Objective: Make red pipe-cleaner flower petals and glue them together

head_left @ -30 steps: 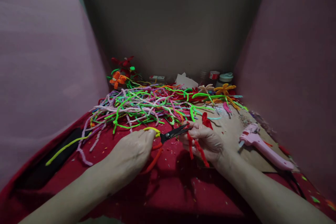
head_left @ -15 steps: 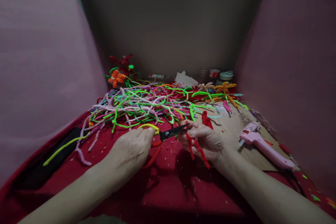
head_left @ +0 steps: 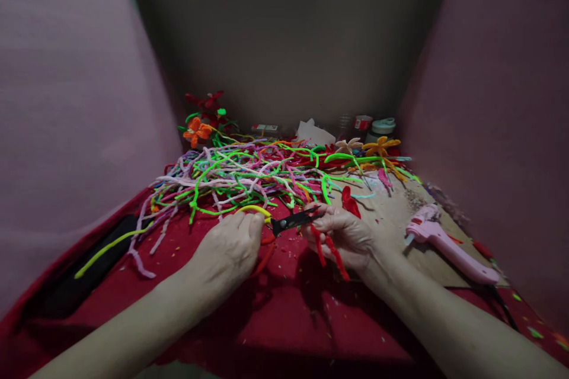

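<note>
A left hand [head_left: 231,246] grips scissors [head_left: 283,224]; a right hand [head_left: 344,234] pinches red fuzzy stems [head_left: 334,256] above the table [head_left: 284,325], toward its near edge. Steady stems, skin clear of the blades [head_left: 299,218], should favor clean cuts.

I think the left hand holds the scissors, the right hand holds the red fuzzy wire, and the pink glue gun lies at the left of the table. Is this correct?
Not quite: the head view shows the pink glue gun at the right. The left hand does hold the scissors, and the right hand the red fuzzy wire.
</note>
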{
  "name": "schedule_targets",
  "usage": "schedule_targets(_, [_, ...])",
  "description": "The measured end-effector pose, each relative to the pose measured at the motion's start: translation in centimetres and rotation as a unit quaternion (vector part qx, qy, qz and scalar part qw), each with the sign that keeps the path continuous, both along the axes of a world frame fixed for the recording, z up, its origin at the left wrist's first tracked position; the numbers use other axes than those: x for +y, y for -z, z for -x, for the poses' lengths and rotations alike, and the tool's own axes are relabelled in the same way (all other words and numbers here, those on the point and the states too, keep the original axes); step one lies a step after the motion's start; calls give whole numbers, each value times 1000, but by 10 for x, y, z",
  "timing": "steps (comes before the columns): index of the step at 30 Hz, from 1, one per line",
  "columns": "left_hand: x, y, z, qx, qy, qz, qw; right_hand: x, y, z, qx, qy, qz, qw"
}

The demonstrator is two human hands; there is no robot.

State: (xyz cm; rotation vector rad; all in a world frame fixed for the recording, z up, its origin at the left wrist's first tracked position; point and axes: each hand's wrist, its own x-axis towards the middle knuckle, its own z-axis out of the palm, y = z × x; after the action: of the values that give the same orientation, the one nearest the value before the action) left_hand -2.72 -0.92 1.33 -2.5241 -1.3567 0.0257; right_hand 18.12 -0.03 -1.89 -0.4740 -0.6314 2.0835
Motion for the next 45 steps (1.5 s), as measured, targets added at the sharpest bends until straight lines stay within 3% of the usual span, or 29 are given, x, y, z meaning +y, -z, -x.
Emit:
schedule_targets(6, [1, 6, 1, 27, 5, -6, 1000, 0, -2, 0, -2, -4, 9, 1000])
schedule_targets(10, [2, 10, 0, 8, -1, 57, 998, 0, -1, 1, -19, -3, 10, 1000])
schedule_targets(15, [7, 3, 1, -10, -46, 119, 992, -2, -1, 2, -26, -23, -7, 999])
schedule_targets(21, [10, 2, 11, -68, -52, 112, 990, -3, -7, 3, -28, 22, 48, 998])
schedule_targets(28, [-3, 6, 10, 16, 16, 11, 1000, -5, -10, 6, -52, 73, 81, 993])
schedule_targets(36, [-8, -1, 9, 41, -2, 5, 999, -7, -11, 9, -91, 86, 67, 990])
schedule_targets(41, [-1, -1, 21, -9, -33, 75, 997, -4, -9, 7, -99, 93, 40, 990])
schedule_targets(45, [15, 3, 44, 33, -125, 74, 989, -2, -8, 7, -126, 128, 11, 984])
